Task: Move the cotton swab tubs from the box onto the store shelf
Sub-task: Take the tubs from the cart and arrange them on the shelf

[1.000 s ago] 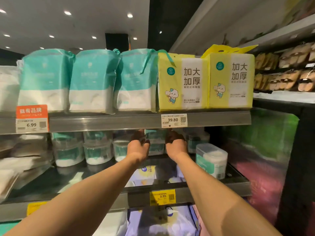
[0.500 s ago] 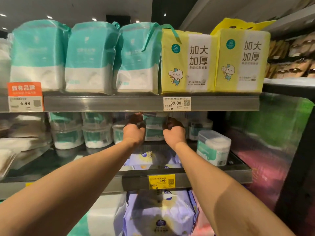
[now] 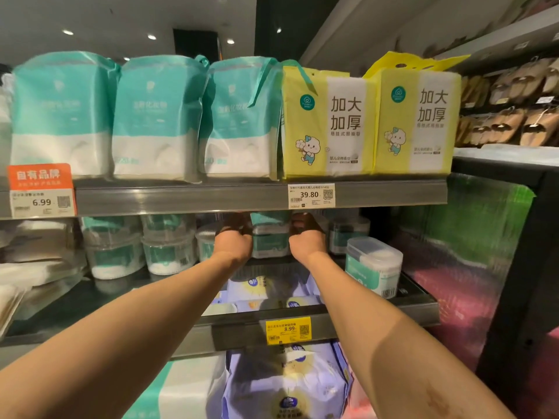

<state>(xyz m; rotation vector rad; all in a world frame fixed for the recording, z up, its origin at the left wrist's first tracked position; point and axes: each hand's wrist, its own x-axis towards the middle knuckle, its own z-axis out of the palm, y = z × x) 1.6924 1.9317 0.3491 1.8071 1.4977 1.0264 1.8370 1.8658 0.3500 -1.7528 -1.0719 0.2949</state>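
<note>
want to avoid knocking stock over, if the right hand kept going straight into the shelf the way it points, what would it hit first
Probably the dark tub at the back of the middle shelf, just beyond the right hand. Depth is hard to judge there, and the hand's fingers are in shadow under the upper shelf.

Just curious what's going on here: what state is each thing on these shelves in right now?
Left hand: reaching deep into the shelf, grip hidden.
Right hand: the same.
Stacked tubs: upright between the hands.
Lone rectangular tub: upright, lid closed, near the shelf's front edge.
Yellow packs: standing upright.

Dim store aisle, metal shelving [image 3: 181,201], recessed ceiling spotlights [image 3: 68,32] overhead
</note>
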